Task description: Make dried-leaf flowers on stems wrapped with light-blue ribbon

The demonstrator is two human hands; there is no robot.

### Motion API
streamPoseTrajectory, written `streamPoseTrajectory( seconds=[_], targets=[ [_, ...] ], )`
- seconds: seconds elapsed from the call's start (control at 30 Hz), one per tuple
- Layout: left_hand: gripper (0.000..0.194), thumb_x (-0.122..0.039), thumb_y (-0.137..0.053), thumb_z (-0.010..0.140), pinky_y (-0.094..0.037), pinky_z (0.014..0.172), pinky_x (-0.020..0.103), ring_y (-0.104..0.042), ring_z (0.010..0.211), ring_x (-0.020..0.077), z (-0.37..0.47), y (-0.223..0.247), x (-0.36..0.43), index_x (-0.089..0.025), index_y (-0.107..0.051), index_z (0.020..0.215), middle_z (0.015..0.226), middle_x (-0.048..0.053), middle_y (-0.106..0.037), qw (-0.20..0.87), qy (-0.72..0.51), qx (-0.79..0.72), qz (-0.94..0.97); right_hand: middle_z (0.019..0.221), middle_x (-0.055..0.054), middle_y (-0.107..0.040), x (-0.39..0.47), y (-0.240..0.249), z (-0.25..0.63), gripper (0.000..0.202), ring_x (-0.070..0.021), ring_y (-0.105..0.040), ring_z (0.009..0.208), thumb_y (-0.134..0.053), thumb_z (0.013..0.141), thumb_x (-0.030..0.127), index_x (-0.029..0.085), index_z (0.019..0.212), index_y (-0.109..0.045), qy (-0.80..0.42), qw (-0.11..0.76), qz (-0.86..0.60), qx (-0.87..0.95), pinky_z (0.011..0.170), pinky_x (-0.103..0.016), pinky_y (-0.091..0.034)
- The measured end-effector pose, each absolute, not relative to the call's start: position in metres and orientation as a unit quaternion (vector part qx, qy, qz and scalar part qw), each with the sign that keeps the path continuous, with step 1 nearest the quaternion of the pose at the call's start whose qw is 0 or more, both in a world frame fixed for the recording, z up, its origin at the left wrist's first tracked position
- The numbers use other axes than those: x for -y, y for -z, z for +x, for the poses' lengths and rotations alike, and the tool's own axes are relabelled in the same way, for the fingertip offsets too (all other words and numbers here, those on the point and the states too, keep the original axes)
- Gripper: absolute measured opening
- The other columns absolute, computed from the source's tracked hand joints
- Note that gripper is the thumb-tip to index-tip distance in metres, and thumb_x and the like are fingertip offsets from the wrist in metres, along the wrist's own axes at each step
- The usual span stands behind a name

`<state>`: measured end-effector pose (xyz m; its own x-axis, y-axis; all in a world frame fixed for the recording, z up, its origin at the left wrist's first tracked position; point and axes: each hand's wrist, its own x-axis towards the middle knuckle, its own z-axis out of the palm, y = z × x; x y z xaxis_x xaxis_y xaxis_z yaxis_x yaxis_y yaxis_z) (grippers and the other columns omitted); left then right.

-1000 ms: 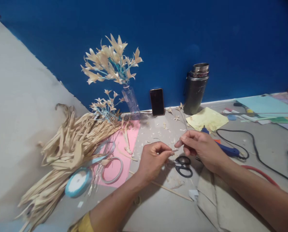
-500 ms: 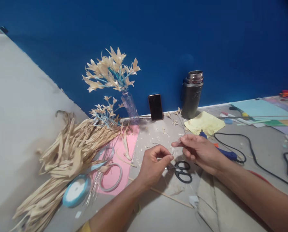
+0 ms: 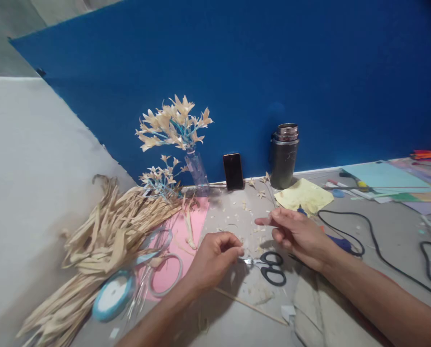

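Note:
My left hand [image 3: 217, 258] is closed in a pinch above the table; whatever lies between its thumb and fingertips is too small to make out. Just right of its fingertips lie black-handled scissors [image 3: 273, 277] on the table. My right hand [image 3: 302, 236] hovers higher and to the right, index finger pointing left with the thumb pressed against it on something tiny I cannot identify. Behind that wrist a blue glue gun [image 3: 340, 242] is partly hidden. Scraps and small pale dried-husk flowers [image 3: 261, 194] lie beyond the hands.
Left are dried husks [image 3: 92, 241], a blue ribbon roll [image 3: 114, 296] and pink paper [image 3: 195, 219]. Husk flowers [image 3: 175, 120] stand in a clear bottle [image 3: 197, 168], beside a phone [image 3: 233, 172] and a flask [image 3: 285, 156]. A black cord [image 3: 376, 241] crosses the right side.
My left hand has moved left and down, widening the gap from my right hand. The right hand keeps nearly the same pose. The whole view has shifted slightly, with things appearing lower.

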<state>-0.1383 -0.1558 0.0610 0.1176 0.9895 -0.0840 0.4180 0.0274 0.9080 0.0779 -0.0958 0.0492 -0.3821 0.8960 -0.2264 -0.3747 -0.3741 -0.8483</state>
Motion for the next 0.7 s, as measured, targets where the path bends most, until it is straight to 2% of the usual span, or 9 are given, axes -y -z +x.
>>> streamPoseTrajectory(
  seconds=[0.07, 0.1, 0.17, 0.23, 0.3, 0.4, 0.5, 0.57, 0.7],
  targets=[
    [0.014, -0.018, -0.058, 0.077, -0.045, 0.066, 0.026, -0.060, 0.071, 0.0156, -0.148, -0.060, 0.158, -0.016, -0.072, 0.078, 0.076, 0.003, -0.069, 0.421, -0.276, -0.573, 0.647, 0.109, -0.014, -0.075, 0.097, -0.051, 0.078, 0.028, -0.0028, -0.052, 0.046, -0.069, 0.089, 0.036, 0.017, 0.075, -0.056, -0.749, 0.421, -0.354, 0.370, 0.036, -0.012, -0.034],
    [0.024, -0.014, -0.058, 0.074, -0.048, 0.071, 0.027, -0.063, 0.081, 0.0179, -0.151, -0.059, 0.159, -0.017, -0.074, 0.090, 0.091, 0.005, -0.072, 0.406, -0.263, -0.567, 0.666, 0.111, -0.015, -0.075, 0.098, -0.052, 0.078, 0.028, -0.0027, -0.052, 0.046, -0.068, 0.090, 0.037, 0.017, 0.075, -0.056, -0.750, 0.419, -0.350, 0.372, 0.036, -0.012, -0.034],
    [0.052, -0.007, -0.056, 0.068, -0.049, 0.085, 0.032, -0.060, 0.107, 0.0224, -0.152, -0.060, 0.161, -0.022, -0.069, 0.116, 0.123, 0.007, -0.066, 0.367, -0.274, -0.548, 0.700, 0.113, -0.015, -0.074, 0.099, -0.053, 0.079, 0.029, -0.0023, -0.052, 0.045, -0.067, 0.090, 0.038, 0.017, 0.075, -0.056, -0.757, 0.414, -0.337, 0.377, 0.036, -0.012, -0.034],
    [0.060, -0.006, -0.055, 0.070, -0.047, 0.094, 0.034, -0.053, 0.122, 0.0235, -0.146, -0.064, 0.162, -0.026, -0.064, 0.126, 0.135, 0.007, -0.057, 0.343, -0.316, -0.531, 0.708, 0.110, -0.014, -0.075, 0.100, -0.054, 0.079, 0.031, -0.0019, -0.050, 0.043, -0.067, 0.090, 0.040, 0.017, 0.074, -0.054, -0.764, 0.405, -0.321, 0.387, 0.036, -0.012, -0.034],
    [0.053, -0.008, -0.053, 0.076, -0.046, 0.098, 0.036, -0.051, 0.124, 0.0227, -0.134, -0.069, 0.159, -0.027, -0.064, 0.124, 0.134, 0.007, -0.055, 0.340, -0.366, -0.522, 0.691, 0.101, -0.012, -0.077, 0.101, -0.054, 0.078, 0.033, -0.0022, -0.049, 0.041, -0.069, 0.088, 0.043, 0.017, 0.073, -0.053, -0.766, 0.397, -0.309, 0.399, 0.036, -0.013, -0.034],
    [0.044, -0.011, -0.057, 0.078, -0.043, 0.103, 0.039, -0.051, 0.123, 0.0234, -0.114, -0.074, 0.151, -0.027, -0.068, 0.118, 0.129, 0.007, -0.056, 0.346, -0.402, -0.503, 0.682, 0.075, -0.006, -0.074, 0.103, -0.052, 0.077, 0.036, -0.0039, -0.048, 0.039, -0.073, 0.083, 0.048, 0.018, 0.074, -0.054, -0.765, 0.384, -0.310, 0.414, 0.037, -0.014, -0.033],
    [0.026, -0.012, -0.066, 0.074, -0.042, 0.103, 0.039, -0.055, 0.116, 0.0242, -0.101, -0.072, 0.142, -0.022, -0.074, 0.096, 0.119, 0.008, -0.060, 0.357, -0.419, -0.502, 0.667, 0.052, 0.000, -0.063, 0.104, -0.049, 0.076, 0.040, -0.0052, -0.044, 0.036, -0.072, 0.082, 0.054, 0.019, 0.074, -0.054, -0.761, 0.370, -0.314, 0.431, 0.037, -0.014, -0.031],
    [0.017, -0.012, -0.066, 0.074, -0.044, 0.099, 0.037, -0.058, 0.111, 0.0235, -0.098, -0.070, 0.140, -0.021, -0.075, 0.085, 0.114, 0.008, -0.062, 0.363, -0.433, -0.506, 0.652, 0.046, 0.002, -0.058, 0.104, -0.048, 0.076, 0.041, -0.0061, -0.043, 0.035, -0.071, 0.081, 0.056, 0.020, 0.074, -0.053, -0.757, 0.366, -0.320, 0.437, 0.037, -0.015, -0.029],
    [0.011, -0.015, -0.068, 0.074, -0.046, 0.091, 0.032, -0.061, 0.105, 0.0216, -0.097, -0.067, 0.142, -0.020, -0.077, 0.079, 0.108, 0.008, -0.066, 0.369, -0.438, -0.519, 0.634, 0.045, 0.003, -0.058, 0.102, -0.047, 0.075, 0.040, -0.0071, -0.043, 0.036, -0.068, 0.082, 0.057, 0.020, 0.077, -0.054, -0.733, 0.349, -0.356, 0.462, 0.039, -0.017, -0.026]
  ],
)
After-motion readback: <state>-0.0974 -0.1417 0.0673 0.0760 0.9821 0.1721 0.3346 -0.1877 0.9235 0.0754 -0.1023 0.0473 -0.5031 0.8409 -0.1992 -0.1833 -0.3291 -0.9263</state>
